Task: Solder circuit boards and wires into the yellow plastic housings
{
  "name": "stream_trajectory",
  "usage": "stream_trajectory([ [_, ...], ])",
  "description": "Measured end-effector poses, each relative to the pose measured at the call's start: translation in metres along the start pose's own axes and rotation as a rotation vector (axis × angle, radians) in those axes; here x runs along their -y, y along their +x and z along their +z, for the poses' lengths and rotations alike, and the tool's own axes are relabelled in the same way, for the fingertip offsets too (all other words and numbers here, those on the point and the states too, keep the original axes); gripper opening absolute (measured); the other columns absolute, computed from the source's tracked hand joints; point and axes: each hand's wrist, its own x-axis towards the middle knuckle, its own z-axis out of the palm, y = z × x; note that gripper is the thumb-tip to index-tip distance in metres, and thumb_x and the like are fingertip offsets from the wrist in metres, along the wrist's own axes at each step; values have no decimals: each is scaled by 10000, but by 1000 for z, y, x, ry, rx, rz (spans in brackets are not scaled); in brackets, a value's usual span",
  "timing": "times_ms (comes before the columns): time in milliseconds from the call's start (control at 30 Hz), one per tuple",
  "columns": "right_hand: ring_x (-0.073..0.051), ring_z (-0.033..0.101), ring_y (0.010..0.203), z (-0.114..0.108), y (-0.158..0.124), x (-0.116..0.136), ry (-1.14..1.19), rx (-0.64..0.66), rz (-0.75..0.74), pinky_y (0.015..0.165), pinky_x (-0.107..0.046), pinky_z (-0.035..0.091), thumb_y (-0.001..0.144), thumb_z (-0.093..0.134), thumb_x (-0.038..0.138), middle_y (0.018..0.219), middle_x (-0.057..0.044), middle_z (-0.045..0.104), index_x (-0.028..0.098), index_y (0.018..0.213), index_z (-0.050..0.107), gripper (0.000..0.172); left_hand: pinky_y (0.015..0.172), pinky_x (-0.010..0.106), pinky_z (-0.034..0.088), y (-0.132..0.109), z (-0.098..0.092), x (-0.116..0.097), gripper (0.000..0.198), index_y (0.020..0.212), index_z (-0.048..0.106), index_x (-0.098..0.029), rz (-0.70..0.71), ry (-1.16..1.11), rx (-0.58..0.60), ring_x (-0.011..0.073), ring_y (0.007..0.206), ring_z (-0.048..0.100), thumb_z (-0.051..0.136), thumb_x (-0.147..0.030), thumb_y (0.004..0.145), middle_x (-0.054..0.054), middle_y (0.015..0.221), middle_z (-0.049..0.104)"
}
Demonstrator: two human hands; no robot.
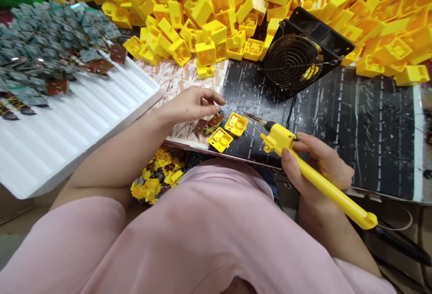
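My right hand (313,161) is wrapped round the handle of a yellow soldering iron (324,186). The iron's tip points left, just above a small yellow plastic case half (236,124) on the black bench surface. A second yellow case half (220,139) lies beside it, nearer to me; both show their hollow inner side. My left hand (197,103) hovers behind and left of these pieces, its fingers loosely bent and apart, with nothing visible in them. Below its fingertips are small brown circuit boards (200,126) with thin wires.
A black fan (292,62) with a wire guard stands behind the work spot. Yellow cases (216,33) are heaped along the back. On the left, a white foam tray (131,87) carries many grey parts with wires (50,46). More yellow pieces (151,188) lie below the bench edge.
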Motion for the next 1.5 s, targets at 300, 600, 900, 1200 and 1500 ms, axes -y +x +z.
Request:
stream_trajectory([
  [300,-163,731,639,-7,-11,-7,0,-53,60,560,-254,588,861,783,270,858,8,777,269,1225,692,375,652,237,504,14,17,-14,186,913,734,-132,61,63,29,112,667,646,625,-261,836,32,780,733],
  [600,-178,726,633,-9,-10,-8,283,53,-16,498,-279,593,826,789,182,791,20,753,271,1053,686,264,965,438,411,-12,28,-28,239,815,768,-221,275,819,-74,214,891,656,542,-253,889,21,765,733],
  [900,-111,691,580,-6,17,0,335,195,-214,470,-169,521,799,819,121,686,20,708,203,885,611,240,785,346,399,-12,29,-28,252,811,754,-181,224,833,2,201,807,630,522,-256,877,43,795,734],
  [1200,-108,685,591,-4,27,2,333,299,-314,523,-173,538,797,812,112,701,17,706,212,880,607,243,787,400,408,-13,34,-25,298,798,744,-170,285,899,-41,259,862,640,475,-277,867,80,775,709],
  [1500,-144,681,634,-11,36,6,343,379,-334,586,-247,568,791,799,42,722,-30,689,163,892,623,236,736,384,388,-11,36,-17,287,754,717,-166,397,917,-114,248,817,634,477,-278,867,72,727,693],
])
